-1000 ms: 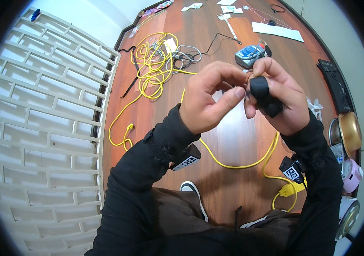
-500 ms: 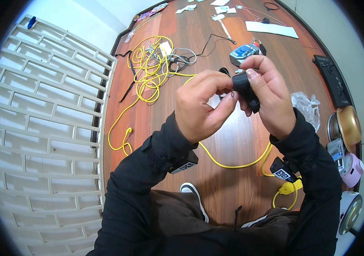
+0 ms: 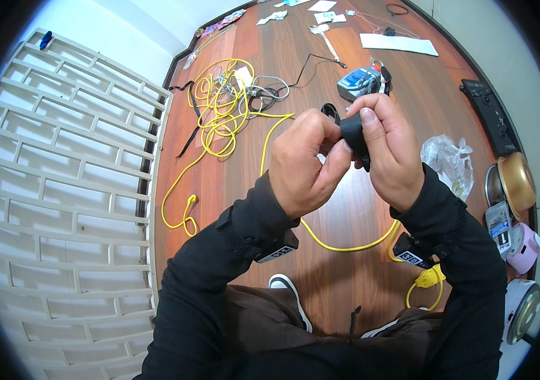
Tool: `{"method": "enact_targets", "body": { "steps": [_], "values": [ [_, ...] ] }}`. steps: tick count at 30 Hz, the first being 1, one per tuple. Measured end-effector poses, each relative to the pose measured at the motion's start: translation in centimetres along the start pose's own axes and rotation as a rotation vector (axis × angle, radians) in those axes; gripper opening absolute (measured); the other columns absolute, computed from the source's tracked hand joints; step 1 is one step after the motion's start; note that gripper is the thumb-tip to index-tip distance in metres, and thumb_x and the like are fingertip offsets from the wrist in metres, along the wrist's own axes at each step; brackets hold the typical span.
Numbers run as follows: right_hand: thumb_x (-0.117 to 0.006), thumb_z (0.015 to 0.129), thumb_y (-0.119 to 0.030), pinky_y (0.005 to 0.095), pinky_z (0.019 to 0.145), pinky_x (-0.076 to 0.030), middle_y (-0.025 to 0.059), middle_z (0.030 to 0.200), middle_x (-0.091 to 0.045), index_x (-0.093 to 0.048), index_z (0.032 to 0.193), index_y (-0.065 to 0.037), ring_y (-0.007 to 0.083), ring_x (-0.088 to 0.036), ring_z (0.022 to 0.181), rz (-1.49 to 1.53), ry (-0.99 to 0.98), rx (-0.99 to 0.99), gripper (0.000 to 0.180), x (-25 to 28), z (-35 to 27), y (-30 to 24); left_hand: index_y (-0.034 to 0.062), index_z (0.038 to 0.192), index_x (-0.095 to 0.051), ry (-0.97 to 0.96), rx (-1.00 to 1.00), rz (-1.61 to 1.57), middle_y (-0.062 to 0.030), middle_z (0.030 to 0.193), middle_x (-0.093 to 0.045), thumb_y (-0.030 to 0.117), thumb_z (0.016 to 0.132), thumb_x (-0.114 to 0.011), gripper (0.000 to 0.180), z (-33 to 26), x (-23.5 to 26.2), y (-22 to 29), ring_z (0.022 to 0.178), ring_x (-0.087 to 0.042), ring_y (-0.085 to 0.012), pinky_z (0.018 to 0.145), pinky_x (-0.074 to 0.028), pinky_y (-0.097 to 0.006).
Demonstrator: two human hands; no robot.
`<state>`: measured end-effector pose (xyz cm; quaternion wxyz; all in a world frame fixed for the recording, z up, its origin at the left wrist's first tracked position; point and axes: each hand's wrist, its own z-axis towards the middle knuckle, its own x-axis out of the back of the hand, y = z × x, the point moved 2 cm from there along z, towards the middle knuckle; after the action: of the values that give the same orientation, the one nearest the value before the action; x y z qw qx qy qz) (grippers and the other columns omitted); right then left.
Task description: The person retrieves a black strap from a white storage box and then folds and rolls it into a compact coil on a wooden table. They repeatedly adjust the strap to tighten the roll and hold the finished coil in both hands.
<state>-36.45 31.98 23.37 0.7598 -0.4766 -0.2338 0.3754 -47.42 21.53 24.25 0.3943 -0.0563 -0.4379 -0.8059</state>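
My right hand [image 3: 391, 149] is closed on a black rounded piece [image 3: 353, 132], its thumb pressed along the side. It looks like a thick plug or a rolled band; I cannot tell which. Thumb and fingers pinched, my left hand [image 3: 305, 161] meets the piece's left edge. What lies between those fingertips is mostly hidden. Just behind the left fingers a black loop [image 3: 330, 111] shows, perhaps cable joined to the piece. Both hands are held up in front of me, above the wooden floor [image 3: 339, 291].
Tangled yellow cable [image 3: 219, 114] lies at the left, running toward a yellow connector [image 3: 431, 277]. A blue-grey box [image 3: 355, 82] sits beyond my hands. Right: a plastic bag [image 3: 450, 161], a gold bowl [image 3: 515, 183], a pink appliance [image 3: 523, 248]. A white lattice [image 3: 74, 202] lines the left.
My hands have drawn closer together, and the black piece has turned in my right hand. The right hand has come slightly nearer to me. The view has shifted slightly.
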Motion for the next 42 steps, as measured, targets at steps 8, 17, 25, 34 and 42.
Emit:
{"method": "enact_targets", "body": {
  "steps": [8, 17, 25, 34, 42],
  "values": [
    [-0.041, 0.100, -0.012, 0.0261, 0.064, -0.050, 0.0087, 0.083, -0.062, -0.055, 0.107, 0.000, 0.0138, -0.060, 0.071, -0.117, -0.003, 0.190, 0.019, 0.1, 0.2, 0.1, 0.0004, 0.084, -0.054, 0.073, 0.201, -0.310, -0.0088, 0.073, -0.055, 0.005, 0.080, -0.065, 0.013, -0.7, -0.2, -0.9, 0.060, -0.053, -0.0151, 0.057, -0.046, -0.026],
    [-0.057, 0.079, -0.012, 0.0252, 0.076, -0.048, 0.0027, 0.090, -0.056, -0.056, 0.104, -0.002, 0.0095, -0.055, 0.082, 0.306, -0.449, -0.135, 0.027, 2.1, 0.5, -0.7, -0.0004, 0.089, -0.060, -0.168, 0.217, -0.504, -0.0061, 0.081, -0.062, 0.006, 0.081, -0.070, 0.014, -0.3, 1.3, -1.1, 0.073, -0.062, -0.0097, 0.067, -0.051, -0.023],
    [-0.061, 0.072, -0.009, 0.0246, 0.068, -0.041, 0.0011, 0.082, -0.049, -0.050, 0.088, -0.004, 0.0098, -0.047, 0.075, 0.015, -0.732, 0.046, 0.020, 3.8, 1.2, -1.9, -0.0001, 0.084, -0.062, -0.433, 0.139, -0.337, -0.0046, 0.074, -0.062, 0.010, 0.079, -0.072, 0.015, 1.0, 1.6, 0.0, 0.065, -0.059, -0.0096, 0.058, -0.049, -0.024],
    [-0.054, 0.075, 0.000, 0.0252, 0.072, -0.042, 0.0009, 0.087, -0.050, -0.049, 0.090, -0.004, 0.0106, -0.048, 0.078, 0.229, -0.736, 0.006, 0.017, 3.6, 1.3, -1.2, 0.0023, 0.082, -0.056, -0.289, -0.431, 0.219, -0.0097, 0.078, -0.059, 0.004, 0.070, -0.068, 0.018, 1.5, 2.9, 2.5, 0.067, -0.059, -0.0238, 0.063, -0.049, -0.031],
    [-0.049, 0.071, 0.007, 0.0280, 0.070, -0.043, 0.0067, 0.081, -0.048, -0.048, 0.085, -0.002, 0.0169, -0.049, 0.075, 0.037, -0.744, 0.213, 0.016, 3.5, 1.1, -0.9, 0.0082, 0.079, -0.053, -0.476, -0.393, 0.427, -0.0057, 0.072, -0.052, 0.012, 0.066, -0.070, 0.021, 1.5, 2.2, 3.0, 0.064, -0.057, -0.0239, 0.051, -0.046, -0.035]
  ]
}}
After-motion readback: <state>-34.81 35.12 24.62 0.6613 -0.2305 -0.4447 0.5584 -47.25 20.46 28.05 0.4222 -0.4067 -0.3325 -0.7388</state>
